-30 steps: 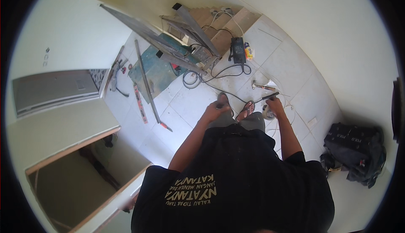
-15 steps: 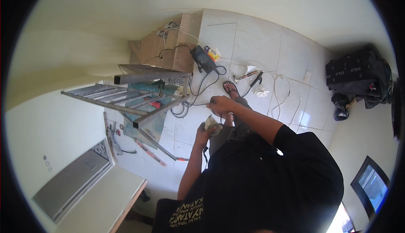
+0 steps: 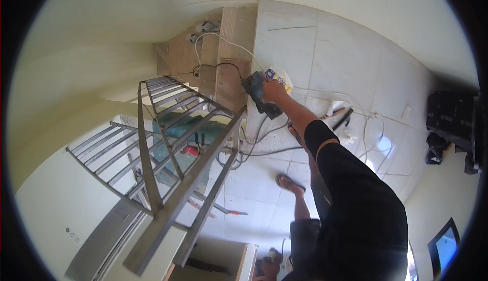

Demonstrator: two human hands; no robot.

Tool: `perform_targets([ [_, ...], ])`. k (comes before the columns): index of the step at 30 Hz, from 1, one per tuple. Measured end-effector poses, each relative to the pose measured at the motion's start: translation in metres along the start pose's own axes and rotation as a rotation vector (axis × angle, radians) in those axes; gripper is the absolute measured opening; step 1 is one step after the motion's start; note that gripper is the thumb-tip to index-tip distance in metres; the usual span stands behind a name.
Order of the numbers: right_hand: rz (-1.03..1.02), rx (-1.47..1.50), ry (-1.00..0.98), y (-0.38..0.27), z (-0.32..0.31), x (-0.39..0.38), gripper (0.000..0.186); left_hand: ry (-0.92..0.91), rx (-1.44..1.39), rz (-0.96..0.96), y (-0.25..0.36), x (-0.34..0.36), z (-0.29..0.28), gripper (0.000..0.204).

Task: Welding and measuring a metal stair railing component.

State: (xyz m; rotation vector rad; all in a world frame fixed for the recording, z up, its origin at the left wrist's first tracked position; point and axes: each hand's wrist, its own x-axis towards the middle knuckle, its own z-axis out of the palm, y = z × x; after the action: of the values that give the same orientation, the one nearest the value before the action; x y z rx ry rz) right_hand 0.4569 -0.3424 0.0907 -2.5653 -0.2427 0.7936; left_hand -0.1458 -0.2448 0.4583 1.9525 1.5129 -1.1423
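My right hand (image 3: 275, 92) is closed on the upper side of a black box-shaped welding machine (image 3: 269, 109) by the edge of the wooden steps. Dark cables run from the machine across the floor. At the lower edge my left hand (image 3: 270, 269) is closed around a small pale greenish thing (image 3: 276, 255), whose kind I cannot make out. Beyond my right forearm lies a black electrode holder (image 3: 343, 120). A yellow, white and blue packet (image 3: 282, 79) is just past my right hand.
Grey metal frames with rungs (image 3: 175, 195) stand close on the left, over a teal sheet (image 3: 162, 128). Wooden steps (image 3: 236, 34) rise at the far left. A white cord (image 3: 231, 42) loops over them. Black bags (image 3: 452, 121) sit against the right wall. Tiled floor (image 3: 345, 52) spreads between.
My right hand has gone from in front of my body out to the welding machine. My left hand has dropped toward the lower edge. The view has shifted, and the metal frames look nearer.
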Motion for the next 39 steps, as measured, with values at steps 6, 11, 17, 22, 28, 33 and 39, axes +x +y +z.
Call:
perform_targets([
  [6, -0.114, -0.214, -0.054, 0.029, 0.038, 0.108, 0.048, -0.073, 0.02, -0.261, 0.042, -0.031, 0.026, 0.061],
  [11, -0.113, -0.22, -0.313, -0.015, 0.043, 0.132, 0.052, -0.147, 0.003, -0.454, 0.089, -0.038, 0.018, 0.06],
  [17, -0.216, -0.39, -0.345, -0.011, 0.032, 0.142, 0.045, -0.194, -0.72, -0.412, 0.067, -0.03, 0.065, 0.048],
  [22, -0.244, -0.468, -0.319, -0.005, 0.032, 0.14, 0.045, -0.229, -0.304, -0.272, 0.131, -0.019, 0.022, 0.06],
  [28, -0.279, -0.389, -0.215, -0.008, 0.036, 0.139, 0.051, -0.206, -0.237, -0.282, 0.118, -0.014, 0.033, 0.061],
  [33, -0.212, -0.53, -0.374, -0.024, 0.019, 0.135, 0.057, -0.257, -0.207, -0.295, 0.08, -0.005, 0.055, 0.069],
  [39, -0.271, -0.308, 0.138, -0.014, 0.03, 0.07, 0.06, -0.276, -0.136, -0.21, 0.092, 0.002, 0.045, 0.066],
])
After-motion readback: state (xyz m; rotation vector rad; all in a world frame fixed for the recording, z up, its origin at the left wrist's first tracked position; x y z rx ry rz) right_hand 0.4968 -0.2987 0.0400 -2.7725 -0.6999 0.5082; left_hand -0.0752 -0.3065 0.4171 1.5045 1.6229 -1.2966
